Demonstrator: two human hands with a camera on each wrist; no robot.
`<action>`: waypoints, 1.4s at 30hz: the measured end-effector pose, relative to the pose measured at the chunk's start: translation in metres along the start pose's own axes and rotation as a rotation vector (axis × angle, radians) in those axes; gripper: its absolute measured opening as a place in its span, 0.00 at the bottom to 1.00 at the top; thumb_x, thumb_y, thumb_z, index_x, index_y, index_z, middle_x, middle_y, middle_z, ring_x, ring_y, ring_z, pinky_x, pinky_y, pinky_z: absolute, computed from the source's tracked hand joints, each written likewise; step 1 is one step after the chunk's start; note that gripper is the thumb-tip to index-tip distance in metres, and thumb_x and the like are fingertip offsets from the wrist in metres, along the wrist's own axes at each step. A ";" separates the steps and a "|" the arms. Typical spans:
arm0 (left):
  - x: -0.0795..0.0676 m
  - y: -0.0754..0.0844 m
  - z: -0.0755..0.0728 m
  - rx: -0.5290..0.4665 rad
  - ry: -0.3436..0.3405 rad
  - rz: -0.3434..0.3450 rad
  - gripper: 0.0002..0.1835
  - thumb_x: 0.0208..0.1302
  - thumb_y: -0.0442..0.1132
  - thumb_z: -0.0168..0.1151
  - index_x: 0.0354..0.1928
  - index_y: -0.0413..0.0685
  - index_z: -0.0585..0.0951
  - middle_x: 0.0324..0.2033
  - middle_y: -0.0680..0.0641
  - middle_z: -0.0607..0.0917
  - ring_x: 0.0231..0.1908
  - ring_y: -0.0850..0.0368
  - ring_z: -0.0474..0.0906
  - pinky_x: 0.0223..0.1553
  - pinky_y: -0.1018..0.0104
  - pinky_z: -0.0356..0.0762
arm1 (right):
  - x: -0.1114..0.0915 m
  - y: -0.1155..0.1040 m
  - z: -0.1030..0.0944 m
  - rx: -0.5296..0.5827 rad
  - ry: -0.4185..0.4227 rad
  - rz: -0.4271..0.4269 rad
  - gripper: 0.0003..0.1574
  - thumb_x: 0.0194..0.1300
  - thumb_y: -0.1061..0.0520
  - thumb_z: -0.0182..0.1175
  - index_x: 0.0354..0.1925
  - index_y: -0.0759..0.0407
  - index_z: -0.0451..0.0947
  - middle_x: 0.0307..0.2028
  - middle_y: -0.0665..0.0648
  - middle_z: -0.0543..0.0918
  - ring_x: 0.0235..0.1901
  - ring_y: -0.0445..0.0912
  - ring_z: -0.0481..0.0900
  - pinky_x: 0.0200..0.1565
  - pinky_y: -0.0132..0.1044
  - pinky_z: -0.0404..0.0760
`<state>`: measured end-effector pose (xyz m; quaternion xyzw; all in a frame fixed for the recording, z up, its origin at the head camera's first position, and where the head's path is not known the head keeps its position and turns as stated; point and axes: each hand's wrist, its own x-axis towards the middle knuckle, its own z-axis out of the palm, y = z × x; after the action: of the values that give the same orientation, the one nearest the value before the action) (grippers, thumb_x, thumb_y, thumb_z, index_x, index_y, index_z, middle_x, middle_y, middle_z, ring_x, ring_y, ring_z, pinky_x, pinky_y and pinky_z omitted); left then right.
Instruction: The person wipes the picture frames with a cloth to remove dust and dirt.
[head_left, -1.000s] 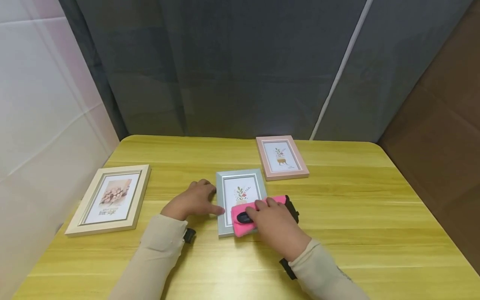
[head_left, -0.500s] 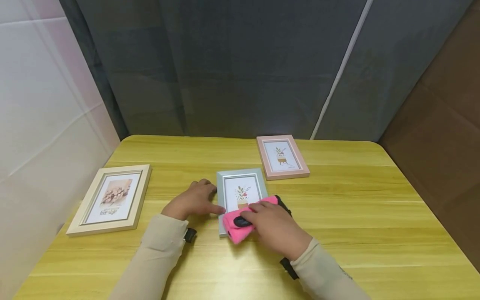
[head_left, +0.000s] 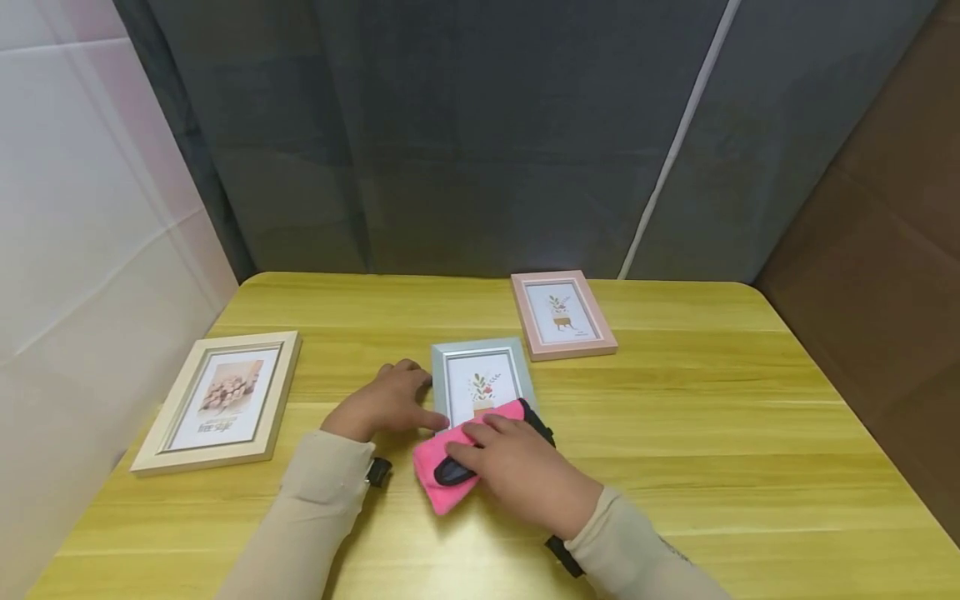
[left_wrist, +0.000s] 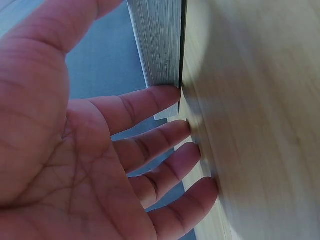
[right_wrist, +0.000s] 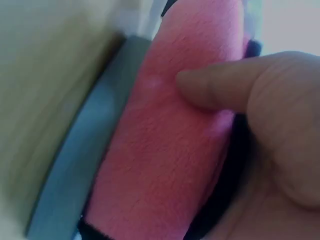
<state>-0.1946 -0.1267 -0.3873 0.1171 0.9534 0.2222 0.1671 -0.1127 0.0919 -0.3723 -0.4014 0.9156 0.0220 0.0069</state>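
A silvery-blue picture frame (head_left: 482, 377) lies face up mid-table, showing a print of a potted plant. My left hand (head_left: 386, 404) rests along its left side, thumb on the border. The left wrist view shows the index fingertip (left_wrist: 167, 97) against the frame's side edge (left_wrist: 162, 45), the other fingers loosely extended by the tabletop. My right hand (head_left: 525, 479) grips a folded pink cloth (head_left: 433, 454) with black trim over the frame's lower part, hiding its bottom border. In the right wrist view, the thumb (right_wrist: 215, 87) presses into the pink cloth (right_wrist: 160, 140).
A pink picture frame (head_left: 532, 325) lies behind and to the right. At the left is a larger cream frame (head_left: 285, 375). All lie on a yellow wood-grain table (head_left: 750, 433), with a dark grey curtain (head_left: 487, 142) behind it and panels at both sides.
My right hand has moved the pink cloth left and toward me, from the frame's right half across its lower edge. My left hand and the frames have stayed put.
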 end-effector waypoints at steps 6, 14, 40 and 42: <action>0.000 0.001 0.000 -0.001 -0.001 0.003 0.44 0.51 0.57 0.75 0.65 0.37 0.74 0.66 0.35 0.68 0.61 0.38 0.64 0.59 0.39 0.69 | -0.004 0.006 -0.002 0.106 0.014 -0.012 0.29 0.67 0.60 0.63 0.65 0.44 0.76 0.63 0.54 0.77 0.65 0.52 0.71 0.65 0.44 0.69; 0.000 0.000 0.000 -0.011 -0.006 -0.014 0.45 0.51 0.57 0.76 0.66 0.38 0.73 0.68 0.35 0.66 0.63 0.37 0.62 0.62 0.39 0.66 | -0.018 0.048 -0.014 0.239 0.053 0.151 0.22 0.68 0.63 0.61 0.59 0.51 0.80 0.58 0.57 0.80 0.59 0.53 0.76 0.61 0.49 0.73; -0.002 0.001 -0.001 -0.011 -0.002 -0.004 0.44 0.51 0.55 0.77 0.65 0.36 0.74 0.67 0.35 0.68 0.61 0.38 0.64 0.61 0.40 0.68 | -0.105 0.206 0.012 0.486 -0.040 0.685 0.36 0.62 0.52 0.67 0.58 0.74 0.68 0.49 0.71 0.77 0.46 0.61 0.75 0.50 0.59 0.74; -0.002 0.002 -0.001 -0.013 -0.003 -0.003 0.45 0.51 0.56 0.77 0.65 0.36 0.74 0.67 0.35 0.68 0.61 0.38 0.64 0.61 0.40 0.68 | -0.105 0.204 0.009 0.476 -0.035 0.700 0.34 0.61 0.50 0.69 0.55 0.71 0.70 0.46 0.69 0.78 0.44 0.59 0.74 0.48 0.58 0.74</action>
<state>-0.1927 -0.1265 -0.3848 0.1147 0.9519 0.2282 0.1696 -0.1916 0.3076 -0.3706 -0.0532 0.9759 -0.1824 0.1072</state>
